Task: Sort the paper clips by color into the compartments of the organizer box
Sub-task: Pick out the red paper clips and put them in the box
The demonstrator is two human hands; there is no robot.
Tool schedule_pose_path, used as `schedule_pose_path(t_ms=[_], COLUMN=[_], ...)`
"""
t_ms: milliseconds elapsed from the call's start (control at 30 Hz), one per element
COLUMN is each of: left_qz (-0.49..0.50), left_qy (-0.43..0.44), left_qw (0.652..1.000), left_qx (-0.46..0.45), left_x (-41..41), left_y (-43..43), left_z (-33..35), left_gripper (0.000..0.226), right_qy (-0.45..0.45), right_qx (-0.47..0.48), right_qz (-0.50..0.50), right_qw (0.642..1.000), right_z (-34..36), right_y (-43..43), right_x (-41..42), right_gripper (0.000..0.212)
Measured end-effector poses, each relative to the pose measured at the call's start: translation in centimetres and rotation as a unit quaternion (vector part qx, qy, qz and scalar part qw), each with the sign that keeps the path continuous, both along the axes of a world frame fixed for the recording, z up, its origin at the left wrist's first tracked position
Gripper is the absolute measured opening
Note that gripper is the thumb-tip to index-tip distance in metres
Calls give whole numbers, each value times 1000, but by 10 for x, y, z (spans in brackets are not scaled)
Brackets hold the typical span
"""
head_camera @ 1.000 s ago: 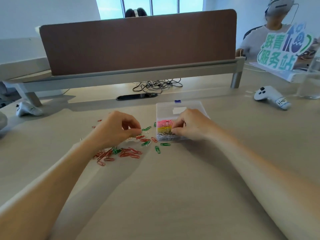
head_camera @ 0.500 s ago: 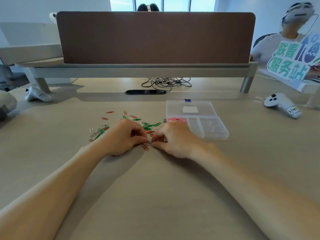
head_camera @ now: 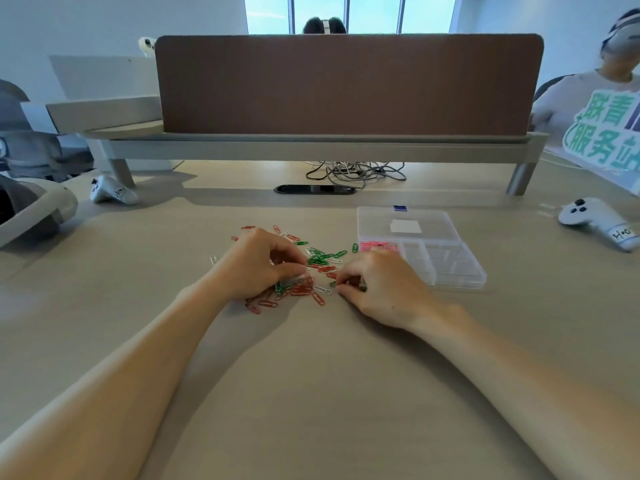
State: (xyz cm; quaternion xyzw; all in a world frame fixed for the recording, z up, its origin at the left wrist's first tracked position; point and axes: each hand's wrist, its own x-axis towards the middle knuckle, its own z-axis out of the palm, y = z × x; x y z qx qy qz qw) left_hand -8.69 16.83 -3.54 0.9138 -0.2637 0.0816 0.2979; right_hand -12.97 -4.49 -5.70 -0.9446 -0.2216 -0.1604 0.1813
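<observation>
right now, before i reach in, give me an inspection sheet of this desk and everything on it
surface: desk, pale wood
job's things: paper clips, red, green and white, mixed in one heap; box, clear, open, right of the heap; pink clips in a left compartment, right compartments look empty
clutter: white controller far right; second controller far left; headset at left edge; green sign
hands: left hand, fingers curled over the heap, grip unclear; right hand, fingers curled at the heap's right edge, grip unclear
cables: grey tangle under the raised shelf, away from the heap
surroundings: brown divider; a person seated far right
</observation>
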Motion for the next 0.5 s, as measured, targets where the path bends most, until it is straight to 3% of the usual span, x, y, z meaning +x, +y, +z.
schedule_pose_path(t_ms=[233, 367, 500], left_qz=[50, 113, 101], left_qy=[-17, -56, -58], left_qw=[998, 992, 993], left_qx=[23, 10, 35], left_x=[2, 5, 3], left_y=[3, 3, 0], left_z=[0, -3, -7], left_gripper=[8, 9, 9], right_qy=[0, -4, 5], right_qx=[-1, -28, -12], right_qz=[-12, -18, -27], right_qw=[1000, 999, 1000], right_z=[1, 4, 5], right_y=[9, 21, 24], right_x=[-4, -9, -10], right_gripper=[32, 26, 16])
